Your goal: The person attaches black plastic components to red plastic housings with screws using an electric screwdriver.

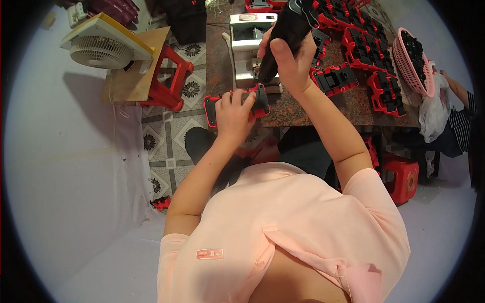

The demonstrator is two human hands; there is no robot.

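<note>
My left hand (235, 113) is closed over a red-and-black plastic housing (211, 108) at the table's near edge, fingers lying across its dark upper face. In my right hand (295, 63) is a black electric screwdriver (289, 28), gripped around its body and tilted with its lower end down toward the left. That lower end is just above the housing's far right corner; whether it touches cannot be made out. A white and grey box-shaped device (247, 48) stands just beyond the housing, partly hidden by the screwdriver and my right hand.
Several red-and-black housings (336, 80) cover the right of the brown speckled table (298, 113). A pink basket (404, 50) of black parts sits at the right edge. Another person's arm (454, 88) is beyond it, near a clear plastic bag (435, 113). A fan (101, 50) stands left on a board over a red stool (174, 81).
</note>
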